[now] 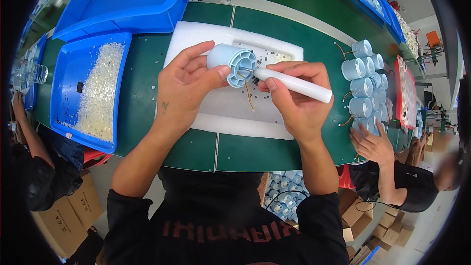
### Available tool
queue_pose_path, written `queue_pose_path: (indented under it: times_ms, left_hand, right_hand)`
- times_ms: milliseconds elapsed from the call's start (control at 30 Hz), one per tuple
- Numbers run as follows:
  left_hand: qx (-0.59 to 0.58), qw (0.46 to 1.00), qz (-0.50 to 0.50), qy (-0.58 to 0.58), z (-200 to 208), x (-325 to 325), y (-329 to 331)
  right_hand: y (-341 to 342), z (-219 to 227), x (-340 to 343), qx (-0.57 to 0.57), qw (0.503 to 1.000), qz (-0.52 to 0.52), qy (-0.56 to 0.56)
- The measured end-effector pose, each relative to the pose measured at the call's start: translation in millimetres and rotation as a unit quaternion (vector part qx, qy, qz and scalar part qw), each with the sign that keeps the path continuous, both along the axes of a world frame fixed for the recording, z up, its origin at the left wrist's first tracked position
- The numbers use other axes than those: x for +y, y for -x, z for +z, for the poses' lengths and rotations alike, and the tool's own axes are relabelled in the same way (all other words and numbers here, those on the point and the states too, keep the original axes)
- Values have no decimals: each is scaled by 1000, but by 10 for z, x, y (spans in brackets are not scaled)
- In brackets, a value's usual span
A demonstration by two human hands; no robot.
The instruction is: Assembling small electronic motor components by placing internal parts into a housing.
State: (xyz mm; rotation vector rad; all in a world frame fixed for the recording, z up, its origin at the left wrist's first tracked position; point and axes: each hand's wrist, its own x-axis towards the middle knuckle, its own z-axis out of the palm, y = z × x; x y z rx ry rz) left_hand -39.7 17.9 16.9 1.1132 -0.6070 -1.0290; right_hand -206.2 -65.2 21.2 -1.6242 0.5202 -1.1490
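Note:
A light blue round plastic housing (221, 57) is gripped between the thumb and fingers of my left hand (184, 76). Its ribbed open end tilts toward the right, and thin brown-yellow wires (250, 99) hang out of it. My right hand (306, 100) is closed around a white pen-shaped screwdriver (294, 84). The thin metal tip of this tool reaches into the ribbed end; whether it sits on a screw is too small to tell. Below both hands lies a white foam tray (225, 123), with small dark parts (267, 59) scattered in it.
At left stands a blue tray of small translucent pieces (124, 64), with a larger blue bin (169, 12) behind it. Similar blue housings (362, 87) are stacked at right, where a co-worker's hand (375, 145) touches them. A red tray (405, 93) lies beyond.

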Motion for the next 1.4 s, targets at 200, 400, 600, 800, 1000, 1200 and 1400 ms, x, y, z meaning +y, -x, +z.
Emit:
queue_pose_path:
  times_ms: [200, 400, 600, 800, 1000, 1200, 1400]
  left_hand:
    - [-7, 1000, -2, -4, 12, -1, 2]
    - [3, 1000, -5, -6, 17, -4, 7]
    - [-11, 1000, 6, -3, 10, 1, 21]
    - [-60, 998, 26, 21, -38, 22, 24]
    - [-17, 998, 19, -51, 26, 23, 8]
    - [-46, 998, 33, 3, 4, 36, 45]
    - [-139, 978, 70, 136, -15, 157, 78]
  right_hand:
    - [-16, -9, -32, 1, 1000, -4, 13]
    - [-35, -34, -18, 33, 995, -15, 95]
    - [-85, 8, 30, 68, 970, -79, 218]
    - [18, 71, 30, 161, 893, -125, 402]
    - [73, 231, 224, 296, 872, -107, 376]
    - [109, 185, 219, 333, 861, -86, 374]
    - [125, 168, 293, 317, 853, -67, 409]
